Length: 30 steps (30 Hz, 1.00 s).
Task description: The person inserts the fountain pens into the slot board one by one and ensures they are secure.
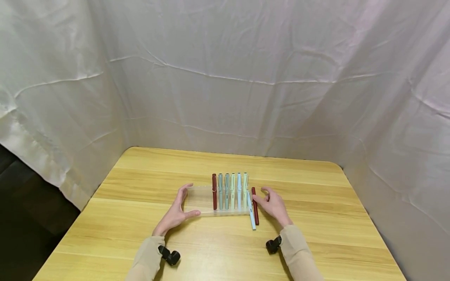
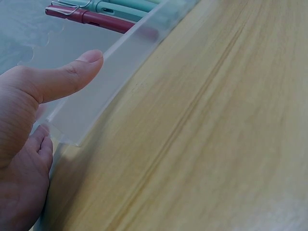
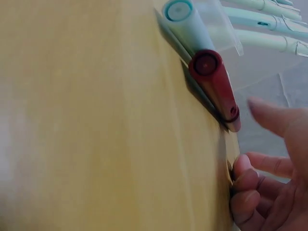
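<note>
My left hand (image 1: 175, 210) holds the left end of a clear plastic pen tray (image 1: 200, 200), thumb along its front edge and fingers at the back. Several capped pens lie side by side in it: a dark red pen (image 1: 214, 195) leftmost, then grey-green, pale green and light blue ones. Off the tray's right end, another light blue pen (image 1: 252, 216) slants on the table beside a second dark red pen (image 1: 256, 212). My right hand (image 1: 274, 207) is just right of that red pen, its thumb apart from loosely bent fingers (image 3: 248, 180), with nothing between them.
The wooden table (image 1: 116, 218) has rounded far corners. Pale curtains (image 1: 225, 97) hang behind it and on both sides. A small black camera (image 1: 169, 255) is strapped to the left wrist, another (image 1: 273, 245) to the right.
</note>
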Each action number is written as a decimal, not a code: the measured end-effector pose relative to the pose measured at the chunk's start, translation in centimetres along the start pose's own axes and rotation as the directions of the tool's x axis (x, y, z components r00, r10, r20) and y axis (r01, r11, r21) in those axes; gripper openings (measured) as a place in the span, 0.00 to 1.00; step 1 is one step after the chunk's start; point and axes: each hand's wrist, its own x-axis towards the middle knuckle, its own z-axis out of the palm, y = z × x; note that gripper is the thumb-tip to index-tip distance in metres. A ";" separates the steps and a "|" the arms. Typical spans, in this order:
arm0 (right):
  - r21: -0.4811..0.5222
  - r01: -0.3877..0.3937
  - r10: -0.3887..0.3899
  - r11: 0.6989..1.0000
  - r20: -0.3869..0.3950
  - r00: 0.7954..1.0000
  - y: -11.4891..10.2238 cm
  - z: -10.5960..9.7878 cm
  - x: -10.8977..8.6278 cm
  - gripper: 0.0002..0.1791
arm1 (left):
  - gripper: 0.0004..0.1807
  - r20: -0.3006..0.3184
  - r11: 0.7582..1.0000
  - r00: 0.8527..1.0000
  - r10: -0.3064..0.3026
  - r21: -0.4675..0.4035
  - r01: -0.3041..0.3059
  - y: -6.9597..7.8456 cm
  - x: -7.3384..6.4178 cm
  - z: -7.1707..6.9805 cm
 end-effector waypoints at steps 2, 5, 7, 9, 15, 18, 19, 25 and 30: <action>-0.014 -0.005 0.005 1.000 0.003 1.000 -0.1 0.0 -0.1 0.40 | 0.57 0.000 1.000 1.000 -0.001 0.002 0.001 0.0 0.0 0.0; -0.009 0.003 -0.003 1.000 0.006 1.000 -0.2 -0.1 -0.2 0.39 | 0.57 0.002 1.000 1.000 -0.004 0.003 0.004 0.0 0.0 0.0; 0.007 0.008 -0.008 1.000 0.011 1.000 -0.2 -0.2 -0.3 0.37 | 0.57 0.002 1.000 1.000 -0.008 0.001 0.008 0.0 0.0 0.0; 0.013 0.013 -0.013 1.000 0.020 1.000 -0.2 -0.3 -0.3 0.35 | 0.56 0.002 1.000 1.000 -0.009 -0.001 0.009 0.0 0.0 0.0; 0.008 0.016 -0.017 1.000 0.040 0.999 -0.1 -0.5 -0.1 0.34 | 0.57 0.002 1.000 1.000 -0.010 -0.007 0.010 0.1 0.0 0.0; 0.005 0.015 -0.015 1.000 0.041 0.999 -0.1 -0.5 -0.1 0.36 | 0.57 0.002 1.000 1.000 -0.008 -0.007 0.008 0.1 0.0 0.0; 0.004 0.015 -0.016 1.000 0.042 0.999 -0.1 -0.5 -0.1 0.37 | 0.57 0.001 1.000 1.000 -0.006 -0.006 0.006 0.1 0.0 0.0; -0.013 0.034 -0.034 0.999 0.036 0.999 0.0 -0.5 0.0 0.35 | 0.57 0.001 1.000 1.000 -0.007 -0.005 0.007 0.1 0.0 0.0; -0.038 0.050 -0.049 0.998 0.027 0.998 0.0 -0.5 0.1 0.31 | 0.57 -0.001 1.000 1.000 0.000 -0.001 0.000 0.2 0.0 0.0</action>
